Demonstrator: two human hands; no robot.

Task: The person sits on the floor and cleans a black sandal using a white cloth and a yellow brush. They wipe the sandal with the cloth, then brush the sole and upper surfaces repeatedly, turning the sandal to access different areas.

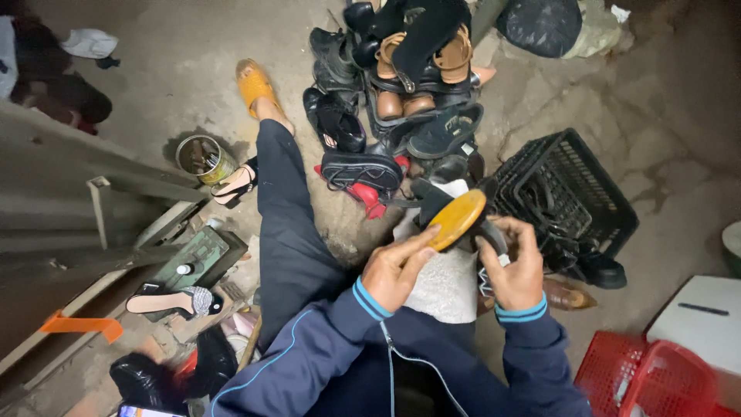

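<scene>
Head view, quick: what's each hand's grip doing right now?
Left hand: closed on the tan, oval-soled black shoe, thumb along the sole's edge.
Right hand: fingers curled round the same shoe's black upper.

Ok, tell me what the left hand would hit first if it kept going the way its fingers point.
The left hand points up-right along the shoe's tan sole, which it already touches. Beyond that probably the black crate, though depth is unclear.
</scene>
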